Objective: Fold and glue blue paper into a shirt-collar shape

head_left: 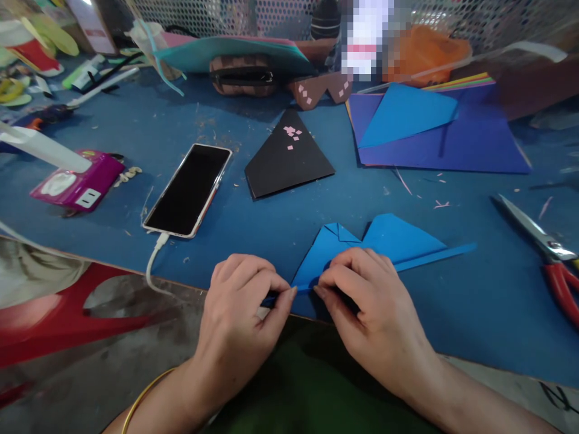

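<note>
A blue paper piece (400,236) with a notched, folded outline lies at the table's front edge. Along its near side runs a narrow blue paper strip (436,256), its right end sticking out past the sheet; whether strip and sheet are joined, I cannot tell. My left hand (244,301) pinches the strip between thumb and forefinger just left of the sheet. Close beside it, my right hand (368,301) also pinches the strip and covers part of the sheet. Behind them rests a folded black paper (287,166) with small pink paper bits on top.
A charging phone (190,190) and a purple lamp base (76,181) stand to the left. Red-handled scissors (549,241) lie at right. Purple sheets (479,132) carry another blue paper (407,114). A brown paper mask shape (312,90) and pouch (244,75) sit behind.
</note>
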The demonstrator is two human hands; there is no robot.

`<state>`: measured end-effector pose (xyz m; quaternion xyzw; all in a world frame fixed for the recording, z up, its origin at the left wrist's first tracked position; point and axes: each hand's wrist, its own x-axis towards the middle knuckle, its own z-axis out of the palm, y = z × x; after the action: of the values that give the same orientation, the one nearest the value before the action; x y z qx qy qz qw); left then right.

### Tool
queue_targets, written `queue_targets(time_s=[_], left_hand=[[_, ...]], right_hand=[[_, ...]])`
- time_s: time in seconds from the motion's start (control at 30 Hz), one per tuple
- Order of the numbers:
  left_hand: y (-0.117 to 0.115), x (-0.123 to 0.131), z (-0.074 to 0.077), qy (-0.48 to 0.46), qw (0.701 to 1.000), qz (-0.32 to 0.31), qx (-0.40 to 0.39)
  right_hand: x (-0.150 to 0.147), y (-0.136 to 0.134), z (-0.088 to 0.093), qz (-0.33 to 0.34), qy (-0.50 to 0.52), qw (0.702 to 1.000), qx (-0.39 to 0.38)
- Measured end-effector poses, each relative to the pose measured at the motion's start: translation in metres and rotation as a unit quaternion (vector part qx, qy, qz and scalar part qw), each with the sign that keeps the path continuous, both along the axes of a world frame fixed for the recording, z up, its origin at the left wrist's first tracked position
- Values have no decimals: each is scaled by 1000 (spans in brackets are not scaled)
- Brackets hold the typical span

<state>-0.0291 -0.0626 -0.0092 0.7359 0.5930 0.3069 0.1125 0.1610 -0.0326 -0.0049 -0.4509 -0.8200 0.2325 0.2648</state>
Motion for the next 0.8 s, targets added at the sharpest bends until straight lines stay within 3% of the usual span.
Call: queue_targets(time_s=[0.43, 0.6, 0.8], left_hand=[[5, -1, 1, 20, 999, -12, -34], [3, -3, 0, 14, 1000, -24, -9], [1, -4, -2, 11, 997, -66, 43]], right_hand=[[-2, -1, -4, 4, -32, 999, 7], [8, 3, -1, 77, -52, 991, 99], [14, 7, 7, 172, -118, 949, 234]])
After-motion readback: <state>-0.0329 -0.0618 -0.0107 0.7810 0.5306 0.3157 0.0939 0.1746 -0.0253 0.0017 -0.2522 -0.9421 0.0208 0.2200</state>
